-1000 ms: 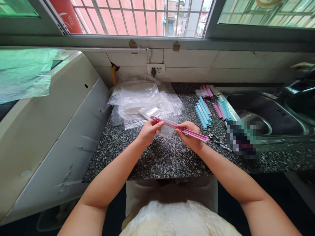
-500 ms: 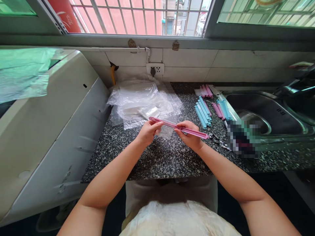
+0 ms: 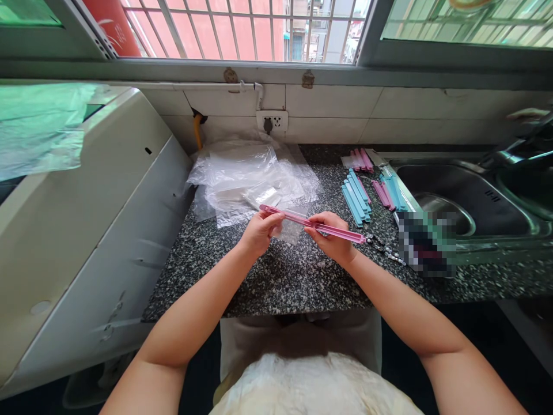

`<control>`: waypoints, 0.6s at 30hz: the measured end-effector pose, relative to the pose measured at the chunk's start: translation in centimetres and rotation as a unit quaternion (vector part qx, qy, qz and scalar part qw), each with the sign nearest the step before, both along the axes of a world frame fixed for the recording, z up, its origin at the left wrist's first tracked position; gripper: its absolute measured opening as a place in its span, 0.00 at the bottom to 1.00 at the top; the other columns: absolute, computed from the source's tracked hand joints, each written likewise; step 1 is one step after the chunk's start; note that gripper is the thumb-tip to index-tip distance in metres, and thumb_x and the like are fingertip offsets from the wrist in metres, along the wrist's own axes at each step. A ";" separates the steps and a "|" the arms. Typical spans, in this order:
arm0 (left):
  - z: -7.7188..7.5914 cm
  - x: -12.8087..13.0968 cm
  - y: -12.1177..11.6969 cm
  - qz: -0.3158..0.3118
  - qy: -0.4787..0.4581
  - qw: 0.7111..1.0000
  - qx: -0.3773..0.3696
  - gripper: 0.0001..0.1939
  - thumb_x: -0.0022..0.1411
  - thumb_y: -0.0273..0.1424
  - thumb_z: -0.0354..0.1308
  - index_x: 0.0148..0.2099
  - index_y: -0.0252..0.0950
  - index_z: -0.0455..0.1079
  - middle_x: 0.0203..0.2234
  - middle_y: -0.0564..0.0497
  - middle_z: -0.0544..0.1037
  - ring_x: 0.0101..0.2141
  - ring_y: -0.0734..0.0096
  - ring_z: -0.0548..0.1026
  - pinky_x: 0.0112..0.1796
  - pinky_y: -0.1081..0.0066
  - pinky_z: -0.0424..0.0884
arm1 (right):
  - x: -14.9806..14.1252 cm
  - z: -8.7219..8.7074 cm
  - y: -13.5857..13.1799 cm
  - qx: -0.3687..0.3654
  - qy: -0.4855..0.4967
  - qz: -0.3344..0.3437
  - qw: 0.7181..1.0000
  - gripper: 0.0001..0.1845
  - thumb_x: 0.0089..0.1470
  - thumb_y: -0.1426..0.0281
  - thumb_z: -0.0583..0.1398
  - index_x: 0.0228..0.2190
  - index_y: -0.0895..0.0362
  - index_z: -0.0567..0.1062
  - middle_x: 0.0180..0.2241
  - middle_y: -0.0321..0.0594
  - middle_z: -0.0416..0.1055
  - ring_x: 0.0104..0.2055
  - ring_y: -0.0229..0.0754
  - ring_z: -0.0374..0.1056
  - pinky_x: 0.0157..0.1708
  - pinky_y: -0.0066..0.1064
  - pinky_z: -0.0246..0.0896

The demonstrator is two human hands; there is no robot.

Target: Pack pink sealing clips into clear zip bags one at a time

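A long pink bag-sealing clip [image 3: 296, 218] is held slantwise over the counter, its right end lower in the view. My left hand [image 3: 258, 233] pinches it near its left end. Thumb and fingers of my right hand [image 3: 333, 241] close around the clip right of its middle, and its right end sticks out past the hand. Beneath the clip, between the hands, a bit of clear plastic [image 3: 291, 233] shows; I cannot tell whether the clip grips it. Behind my left hand lies a pile of clear plastic bags [image 3: 242, 164].
Blue clips [image 3: 355, 199] and pink clips [image 3: 383, 195] lie on the speckled counter [image 3: 280, 288] to the right, near a metal sink [image 3: 466, 178]. A beaded chain [image 3: 384, 249] and a blurred-out item [image 3: 427, 245] sit by its edge. A large pale appliance [image 3: 116, 190] borders the left side.
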State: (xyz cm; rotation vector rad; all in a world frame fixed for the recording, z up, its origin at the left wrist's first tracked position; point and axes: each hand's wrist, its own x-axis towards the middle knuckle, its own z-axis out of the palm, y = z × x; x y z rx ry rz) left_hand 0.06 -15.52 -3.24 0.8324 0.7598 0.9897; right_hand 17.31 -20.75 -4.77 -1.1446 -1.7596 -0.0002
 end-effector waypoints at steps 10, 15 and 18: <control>0.3 -0.3 0.4 0.014 -0.017 1.000 -0.006 0.17 0.37 0.31 0.67 0.22 0.33 0.59 0.12 0.62 0.58 0.13 0.88 0.55 0.15 0.81 0.46 | 0.1 0.1 0.0 0.028 0.020 0.005 0.999 0.03 0.51 0.68 0.59 0.29 0.54 0.71 0.28 0.39 0.73 0.32 0.40 0.69 0.34 0.35 0.66; 0.4 -0.4 0.3 -0.001 -0.012 1.000 0.004 0.18 0.36 0.32 0.67 0.21 0.33 0.58 0.12 0.62 0.56 0.13 0.88 0.53 0.15 0.80 0.45 | 0.1 0.3 -0.1 0.064 0.043 0.018 0.997 0.03 0.50 0.71 0.60 0.31 0.55 0.71 0.29 0.40 0.72 0.33 0.41 0.70 0.34 0.34 0.67; 0.4 -0.3 0.3 -0.004 -0.008 1.000 0.014 0.19 0.36 0.33 0.68 0.21 0.33 0.58 0.11 0.62 0.56 0.13 0.88 0.53 0.15 0.80 0.45 | 0.1 0.3 -0.2 0.070 0.045 0.022 0.996 0.05 0.50 0.72 0.60 0.33 0.55 0.71 0.30 0.41 0.72 0.33 0.40 0.69 0.33 0.34 0.68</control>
